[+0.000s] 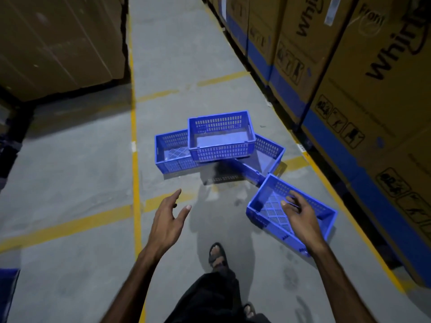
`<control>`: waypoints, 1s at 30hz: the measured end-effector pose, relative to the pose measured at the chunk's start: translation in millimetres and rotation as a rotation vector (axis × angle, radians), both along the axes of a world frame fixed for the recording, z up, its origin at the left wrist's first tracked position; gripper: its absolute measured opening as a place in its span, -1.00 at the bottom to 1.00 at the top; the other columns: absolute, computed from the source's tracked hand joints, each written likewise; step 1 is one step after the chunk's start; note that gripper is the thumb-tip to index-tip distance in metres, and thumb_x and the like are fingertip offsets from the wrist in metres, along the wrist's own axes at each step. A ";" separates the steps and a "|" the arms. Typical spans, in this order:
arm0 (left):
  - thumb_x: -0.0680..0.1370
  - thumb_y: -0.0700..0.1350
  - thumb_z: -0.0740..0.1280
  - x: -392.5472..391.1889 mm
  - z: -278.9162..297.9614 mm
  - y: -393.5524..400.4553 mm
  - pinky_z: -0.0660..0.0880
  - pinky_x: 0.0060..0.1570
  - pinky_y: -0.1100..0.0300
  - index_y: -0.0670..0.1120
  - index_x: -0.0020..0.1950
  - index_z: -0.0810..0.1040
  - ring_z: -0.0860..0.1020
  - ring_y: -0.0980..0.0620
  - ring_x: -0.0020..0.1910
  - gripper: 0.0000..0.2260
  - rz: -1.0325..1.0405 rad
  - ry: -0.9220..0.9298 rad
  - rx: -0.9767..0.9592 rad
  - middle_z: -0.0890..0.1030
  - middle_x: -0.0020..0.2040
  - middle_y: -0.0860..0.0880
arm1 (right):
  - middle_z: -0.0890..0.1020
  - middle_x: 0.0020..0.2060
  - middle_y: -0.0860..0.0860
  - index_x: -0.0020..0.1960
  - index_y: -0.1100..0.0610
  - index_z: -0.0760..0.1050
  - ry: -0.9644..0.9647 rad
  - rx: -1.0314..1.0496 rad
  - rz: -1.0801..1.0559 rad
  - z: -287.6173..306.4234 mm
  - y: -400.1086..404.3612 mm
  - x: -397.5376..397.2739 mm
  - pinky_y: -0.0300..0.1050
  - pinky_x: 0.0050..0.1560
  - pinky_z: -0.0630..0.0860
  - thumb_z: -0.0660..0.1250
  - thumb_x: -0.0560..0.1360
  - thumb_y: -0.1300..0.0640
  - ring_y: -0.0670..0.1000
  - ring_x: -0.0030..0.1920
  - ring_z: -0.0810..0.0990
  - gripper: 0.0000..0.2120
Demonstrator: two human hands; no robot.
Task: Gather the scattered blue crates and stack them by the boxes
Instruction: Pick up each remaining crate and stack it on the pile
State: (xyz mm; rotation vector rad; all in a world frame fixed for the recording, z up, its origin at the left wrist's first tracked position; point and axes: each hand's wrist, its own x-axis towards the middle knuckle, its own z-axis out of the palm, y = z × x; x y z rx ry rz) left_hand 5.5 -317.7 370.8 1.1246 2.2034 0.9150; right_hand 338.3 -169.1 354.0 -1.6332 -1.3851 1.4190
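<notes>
Several blue slatted crates lie on the concrete aisle floor. One crate (220, 136) sits tilted on top of two others, a left crate (171, 151) and a right crate (268, 157). A nearer crate (324, 208) lies alone at an angle close to the boxes on the right. My right hand (299, 214) hovers over this nearer crate with fingers loosely spread, holding nothing. My left hand (169, 219) is held out over bare floor, fingers straight, empty.
Tall cardboard boxes (363, 73) with a blue band line the right side of the aisle. A large carton stack (63, 43) stands at the left. Yellow floor lines (134, 159) run along the aisle. My sandalled feet (218, 254) are below. A blue object (8, 290) shows at the bottom left edge.
</notes>
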 end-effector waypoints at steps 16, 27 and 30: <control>0.61 0.11 0.38 -118.2 -18.7 175.0 0.51 0.23 -0.05 0.02 0.56 0.38 0.56 -0.01 0.23 -0.46 -0.019 -0.046 -0.005 0.48 0.46 -0.03 | 0.56 0.25 0.00 0.49 0.06 0.41 -0.066 0.041 0.036 15.2 168.2 -118.8 -0.02 0.26 0.48 0.36 0.63 0.07 0.00 0.25 0.55 -0.55; 0.60 0.09 0.40 -182.5 -42.9 279.3 0.50 0.21 -0.03 -0.01 0.55 0.39 0.56 -0.10 0.23 -0.46 0.067 -0.069 -0.111 0.51 0.42 -0.09 | 0.58 0.28 0.20 0.47 0.24 0.42 -0.124 0.021 0.098 -21.7 314.2 -182.6 -0.03 0.23 0.47 0.37 0.61 0.19 0.16 0.30 0.56 -0.55; 0.56 0.18 0.38 -201.2 -51.9 311.9 0.52 0.21 -0.05 -0.01 0.55 0.40 0.58 -0.10 0.22 -0.40 0.094 -0.069 -0.147 0.53 0.40 -0.13 | 0.58 0.29 0.17 0.48 0.24 0.41 -0.130 -0.010 0.113 -36.9 358.3 -200.1 -0.06 0.19 0.47 0.37 0.62 0.19 0.14 0.28 0.56 -0.54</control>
